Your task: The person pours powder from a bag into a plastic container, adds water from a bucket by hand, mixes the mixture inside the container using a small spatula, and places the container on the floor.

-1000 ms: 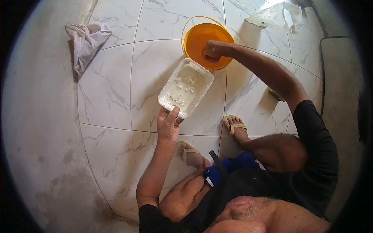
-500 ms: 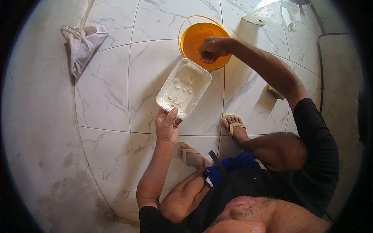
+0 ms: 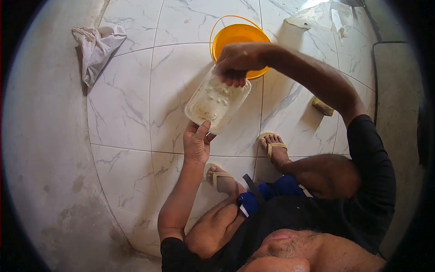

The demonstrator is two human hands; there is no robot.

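My left hand (image 3: 197,140) grips the near end of a white rectangular plastic tub (image 3: 216,127), thumb over the rim. Whitish, lumpy paste (image 3: 210,100) coats the tub's inside. Over the tub's far end is my right hand (image 3: 238,63), its fingers curled downward and closed; whatever they may hold is hidden. Just beyond stands an orange bucket (image 3: 247,32) with its handle raised to the left, partly covered by my right hand and forearm.
A crumpled whitish cloth (image 3: 99,50) lies at the left by the wall. To the right, a small brownish block (image 3: 322,107) sits on the marbled floor tiles (image 3: 120,104). Clear plastic sheeting (image 3: 317,18) lies at the back right. My sandalled feet (image 3: 274,147) are close by.
My right hand has moved from over the bucket leftward and nearer, to above the tub's far end. The tub, in my left hand, has shifted slightly right and tilted a little.
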